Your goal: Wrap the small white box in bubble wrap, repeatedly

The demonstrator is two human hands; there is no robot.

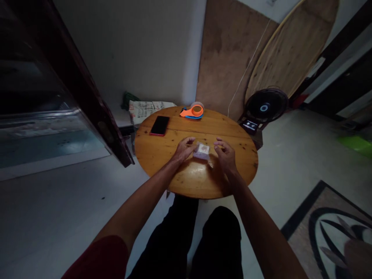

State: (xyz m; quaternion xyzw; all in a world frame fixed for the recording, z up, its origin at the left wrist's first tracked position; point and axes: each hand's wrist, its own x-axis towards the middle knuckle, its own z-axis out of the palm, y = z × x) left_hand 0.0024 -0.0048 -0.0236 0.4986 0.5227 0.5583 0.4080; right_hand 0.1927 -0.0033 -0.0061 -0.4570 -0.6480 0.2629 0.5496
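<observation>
A small, pale, box-shaped packet point(201, 151) with a faint marking on top rests on the round wooden table point(157, 162). My left hand point(184, 150) is at the packet's left side, its thumb at the edge, seemingly touching, with the fingers apart. On the other side, my right hand point(225, 154) is open, fingers loosely curved and a small gap from the packet. Whether anything thin lies between the right fingertips is too dim to make out.
Toward the table's far edge are an orange and blue tape dispenser point(194, 111) and a dark phone point(159, 126) with a red edge. Past the table's right side stands a round black fan point(264, 107). A dark door frame point(95, 104) slants in from the left.
</observation>
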